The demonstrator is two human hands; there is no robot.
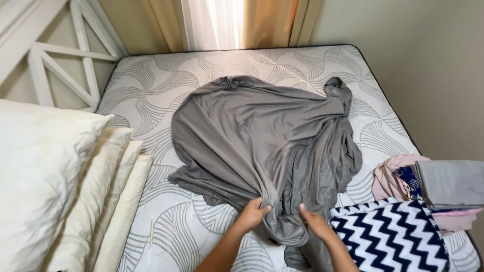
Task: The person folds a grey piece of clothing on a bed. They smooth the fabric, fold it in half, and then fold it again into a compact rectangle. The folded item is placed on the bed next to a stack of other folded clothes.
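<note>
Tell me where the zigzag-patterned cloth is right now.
In the head view, the navy-and-white zigzag cloth lies at the lower right of the mattress, just right of the right hand and below the pile of folded clothes.

Grey cloth [262, 136], rumpled, spread mid-mattress [151, 85], near edge bunched up.

Hidden and cut-off parts

The grey cloth [262, 146] covers the mattress [151, 85] middle and hides the fingertips of both hands; its lower end, the pillows [45, 176] at the left edge and the zigzag fabric [388, 236] are cut off.
</note>
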